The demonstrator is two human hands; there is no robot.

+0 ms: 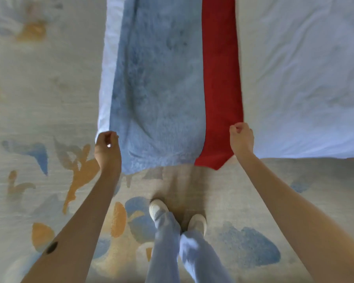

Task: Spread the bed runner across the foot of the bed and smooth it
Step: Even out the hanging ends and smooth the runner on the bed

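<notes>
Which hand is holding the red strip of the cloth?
The right hand pinches the red strip at its edge; the left hand grips the opposite, pale blue side.

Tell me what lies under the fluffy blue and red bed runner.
The white bed sheet shows beside the fluffy blue and red bed runner, so presumably runs beneath. The near end overhangs the patterned carpet. Whatever lies directly under the runner is covered.

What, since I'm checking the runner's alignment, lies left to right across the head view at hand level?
Patterned rug → left hand → bed runner's blue fluffy panel → its red strip → right hand → white bed sheet.
</notes>
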